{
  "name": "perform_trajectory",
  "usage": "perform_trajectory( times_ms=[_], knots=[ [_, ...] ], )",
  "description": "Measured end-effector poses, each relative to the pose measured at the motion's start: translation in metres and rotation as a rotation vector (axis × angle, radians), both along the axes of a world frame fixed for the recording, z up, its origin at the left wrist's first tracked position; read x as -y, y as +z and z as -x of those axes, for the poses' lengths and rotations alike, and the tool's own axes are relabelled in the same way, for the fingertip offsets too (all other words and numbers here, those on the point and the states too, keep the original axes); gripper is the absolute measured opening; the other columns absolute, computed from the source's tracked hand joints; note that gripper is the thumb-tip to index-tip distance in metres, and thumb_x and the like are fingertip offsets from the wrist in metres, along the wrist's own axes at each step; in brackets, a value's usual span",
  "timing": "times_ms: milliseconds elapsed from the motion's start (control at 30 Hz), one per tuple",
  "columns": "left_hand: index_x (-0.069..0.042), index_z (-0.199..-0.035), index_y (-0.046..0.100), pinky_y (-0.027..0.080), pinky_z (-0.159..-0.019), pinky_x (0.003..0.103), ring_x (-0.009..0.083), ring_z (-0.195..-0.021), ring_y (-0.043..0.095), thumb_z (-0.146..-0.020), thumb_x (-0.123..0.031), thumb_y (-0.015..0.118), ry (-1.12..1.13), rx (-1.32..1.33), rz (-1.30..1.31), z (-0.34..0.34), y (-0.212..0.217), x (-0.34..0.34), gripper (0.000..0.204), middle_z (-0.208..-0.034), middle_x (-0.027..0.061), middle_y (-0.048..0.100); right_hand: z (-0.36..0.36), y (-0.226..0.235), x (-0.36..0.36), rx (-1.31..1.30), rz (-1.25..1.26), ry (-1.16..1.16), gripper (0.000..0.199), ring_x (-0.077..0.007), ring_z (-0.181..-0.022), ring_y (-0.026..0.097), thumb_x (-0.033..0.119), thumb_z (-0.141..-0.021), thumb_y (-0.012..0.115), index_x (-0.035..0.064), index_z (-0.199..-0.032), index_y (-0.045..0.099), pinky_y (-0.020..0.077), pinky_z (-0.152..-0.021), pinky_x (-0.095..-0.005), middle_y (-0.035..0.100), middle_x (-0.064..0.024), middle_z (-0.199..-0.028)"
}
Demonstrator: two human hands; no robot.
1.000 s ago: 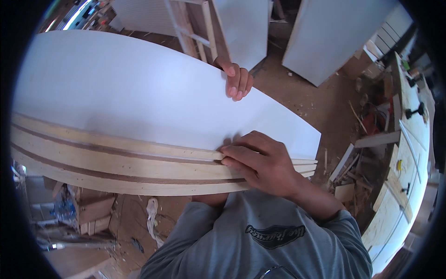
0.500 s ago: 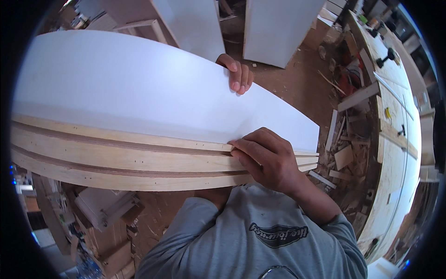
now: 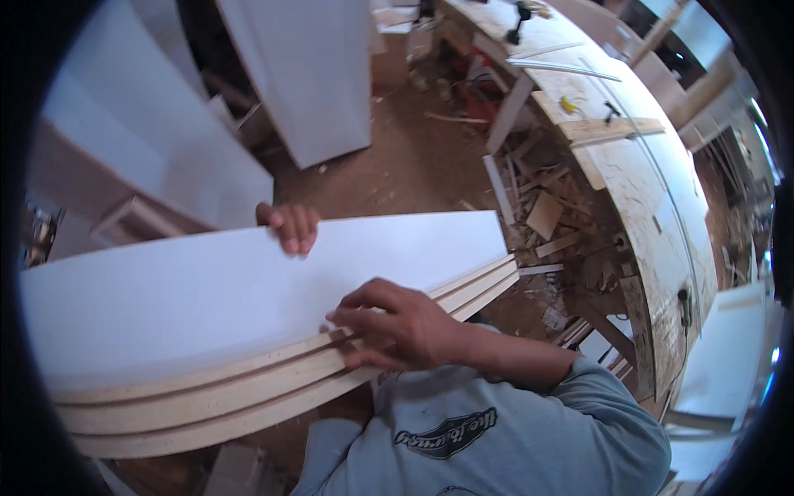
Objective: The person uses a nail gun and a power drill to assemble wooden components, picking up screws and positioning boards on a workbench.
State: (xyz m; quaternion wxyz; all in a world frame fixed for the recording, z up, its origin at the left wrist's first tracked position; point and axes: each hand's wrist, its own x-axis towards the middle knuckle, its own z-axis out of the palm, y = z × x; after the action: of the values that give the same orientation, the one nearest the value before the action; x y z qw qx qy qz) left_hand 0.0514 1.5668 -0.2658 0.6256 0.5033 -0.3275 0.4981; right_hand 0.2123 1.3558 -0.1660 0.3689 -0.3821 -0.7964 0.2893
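Note:
A long white-faced panel [image 3: 190,306] with layered pale wood strips and darker grooves along its near edge [image 3: 215,384] lies across in front of me. My left hand [image 3: 289,229] is hooked over its far edge, fingers curled onto the white face; the left arm passes beneath, mostly hidden. Over the near edge, my right hand [image 3: 397,324] has its fingers bent and apart. The index fingertip is by the white face and the thumb is lower, against the wood strips. Nothing separate shows between them.
Large white panels [image 3: 314,83] stand beyond at the upper left. To the right runs a long workbench [image 3: 637,198] carrying a drill [image 3: 518,23], a yellow item [image 3: 569,105] and a wood strip [image 3: 612,130]. Wood offcuts [image 3: 546,217] litter the floor beside it.
My view has swung to the right, bringing in more of the workbench. The panel now slants up toward the right. My right hand's fingers have spread apart; the left keeps its hold.

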Motion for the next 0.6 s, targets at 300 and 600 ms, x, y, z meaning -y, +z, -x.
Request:
perform_trajectory(
  times_ms=[300, 600],
  knots=[
    [-0.002, -0.136, 0.044, 0.046, -0.075, 0.037, 0.0225, -0.084, 0.058, -0.101, -0.039, 0.050, -0.120, -0.179, -0.015, -0.199, 0.010, -0.026, 0.051, -0.094, 0.0093, 0.064, -0.188, 0.011, 0.036, 0.158, -0.013, -0.229, 0.100, -0.0382, -0.115, 0.051, 0.042, -0.075, 0.081, -0.0001, -0.151, 0.031, 0.0434, -0.100, -0.0456, 0.049, -0.0232, -0.129],
    [-0.003, -0.131, 0.054, 0.044, -0.075, 0.034, 0.0206, -0.079, 0.056, -0.105, -0.051, 0.029, -0.745, -0.329, -0.014, -0.543, 0.074, 0.007, 0.059, -0.086, 0.0086, 0.063, -0.366, 0.034, 0.081, 0.041, -0.125, -0.773, 0.102, -0.0339, -0.102, 0.054, 0.048, -0.071, 0.082, -0.0025, -0.146, 0.037, 0.0454, -0.092, -0.0436, 0.051, -0.0191, -0.120]
  ],
)
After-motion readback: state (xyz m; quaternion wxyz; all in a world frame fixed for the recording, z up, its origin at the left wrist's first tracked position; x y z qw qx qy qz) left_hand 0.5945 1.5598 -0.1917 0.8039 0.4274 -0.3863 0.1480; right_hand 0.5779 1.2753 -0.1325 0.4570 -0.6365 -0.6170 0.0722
